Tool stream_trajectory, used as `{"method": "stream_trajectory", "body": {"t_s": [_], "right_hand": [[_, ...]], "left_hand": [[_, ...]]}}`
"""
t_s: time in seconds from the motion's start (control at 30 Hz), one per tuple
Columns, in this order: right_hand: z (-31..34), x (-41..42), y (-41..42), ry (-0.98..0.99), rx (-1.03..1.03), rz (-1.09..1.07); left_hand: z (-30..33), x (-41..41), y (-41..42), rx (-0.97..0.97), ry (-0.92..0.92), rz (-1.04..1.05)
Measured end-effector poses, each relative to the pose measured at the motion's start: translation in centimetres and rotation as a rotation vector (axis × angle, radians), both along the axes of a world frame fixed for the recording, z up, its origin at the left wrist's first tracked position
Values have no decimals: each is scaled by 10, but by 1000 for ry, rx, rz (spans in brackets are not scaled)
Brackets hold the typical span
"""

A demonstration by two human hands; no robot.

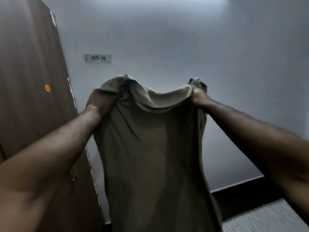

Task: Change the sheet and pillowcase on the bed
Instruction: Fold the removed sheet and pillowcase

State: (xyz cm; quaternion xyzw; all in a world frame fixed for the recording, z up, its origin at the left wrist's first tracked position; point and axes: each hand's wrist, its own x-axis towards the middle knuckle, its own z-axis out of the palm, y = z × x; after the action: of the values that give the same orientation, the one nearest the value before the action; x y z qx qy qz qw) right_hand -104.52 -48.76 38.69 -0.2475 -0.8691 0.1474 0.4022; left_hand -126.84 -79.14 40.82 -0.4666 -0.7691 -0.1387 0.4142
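Observation:
A beige-olive pillowcase (pixel 150 148) hangs in front of me, held up by its open top edge and falling long and loose out of the frame's bottom. My left hand (pixel 102 101) reaches into the opening at the upper left corner, its fingers hidden under the cloth that bunches over them. My right hand (pixel 198 96) grips the upper right corner in a closed fist. Both arms are raised toward the wall. No pillow shows in this view.
A grey wall (pixel 184 47) with a small label reading WS 16 (pixel 97 58) faces me. A brown wardrobe door (pixel 30 72) stands at the left. At the bottom right lies a ribbed grey mattress corner (pixel 270 218) beside a dark frame.

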Motion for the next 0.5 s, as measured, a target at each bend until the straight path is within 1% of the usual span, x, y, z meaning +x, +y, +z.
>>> {"method": "stream_trajectory", "body": {"t_s": [0.03,0.07,0.1,0.13,0.17,0.2,0.23,0.27,0.3,0.33,0.37,0.4,0.43,0.47,0.5], "right_hand": [[1,-3,6,171,-73,18],[8,-4,11,281,-81,-13],[17,-1,12,281,-59,-33],[21,5,2,176,-43,-23],[20,6,-2,50,14,-21],[15,7,-12,-116,-34,-26],[2,3,-19,-304,-175,0],[-8,5,-28,-471,-295,35],[-12,1,-32,-505,-377,80],[-14,-3,-32,-412,-373,132],[-10,-10,-25,-221,-376,163],[-4,-12,-21,-9,-365,200],[3,-13,-15,129,-313,192],[9,-11,-12,137,-221,168],[10,-10,-11,79,-183,153]], "left_hand": [[-4,2,-3,17,3,-4],[-3,-6,-2,94,-3,-3],[0,-6,-5,169,-32,-25],[2,-13,-2,222,-81,-56],[1,-12,-1,191,-107,-82],[-4,-19,3,140,-43,-47],[-13,-21,3,86,-36,15],[-21,-37,8,54,-83,22],[-28,-51,11,39,-153,-19],[-30,-56,13,-8,-193,-44],[-26,-55,13,-41,-210,-56],[-16,-56,15,-40,-198,-33],[-8,-51,15,15,-191,-4],[-2,-43,15,84,-198,16],[4,-44,15,124,-213,33]]}}
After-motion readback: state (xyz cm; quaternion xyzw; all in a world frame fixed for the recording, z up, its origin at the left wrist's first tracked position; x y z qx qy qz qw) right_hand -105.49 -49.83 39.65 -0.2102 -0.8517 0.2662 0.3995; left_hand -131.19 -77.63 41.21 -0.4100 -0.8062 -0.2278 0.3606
